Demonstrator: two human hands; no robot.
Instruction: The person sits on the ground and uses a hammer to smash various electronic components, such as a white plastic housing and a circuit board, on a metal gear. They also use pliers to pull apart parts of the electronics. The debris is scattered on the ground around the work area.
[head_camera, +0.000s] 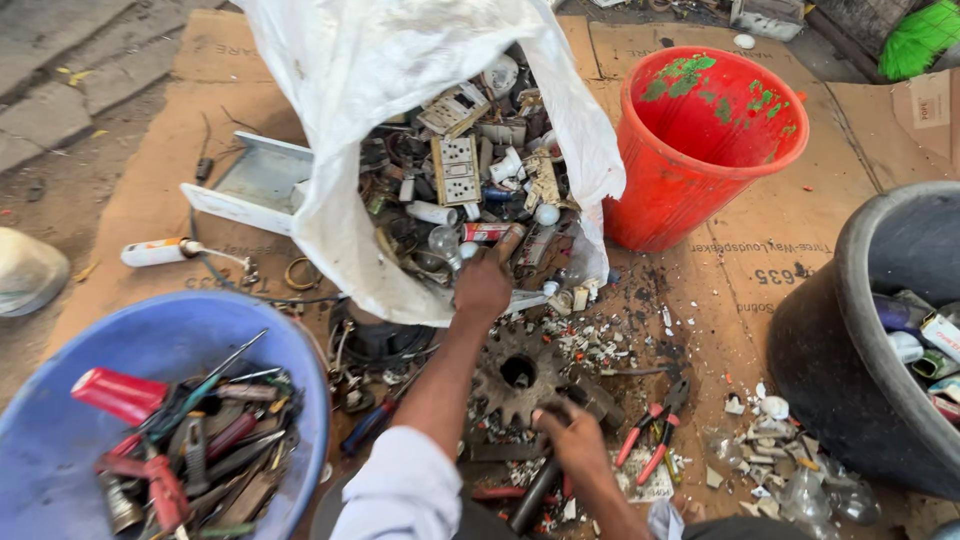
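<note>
A white sack (340, 120) lies open toward me, spilling scrap: switch plates (456, 170), bulbs, tubes and wires. My left hand (483, 285) reaches into the sack's mouth, fingers closed around a small brown tube-like piece (508, 240). My right hand (572, 435) is lower, near my lap, closed on a dark tool handle (533, 495) whose head rests by a rusty toothed gear (520, 375) on the ground. Broken white shards lie around the gear.
A blue tub (60, 440) of tools and scrap sits at lower left, a red bucket (660, 190) at upper right, a black tub (830, 340) at right. Red-handled pliers (655, 430) lie beside the gear. Flattened cardboard (150, 190) covers the ground.
</note>
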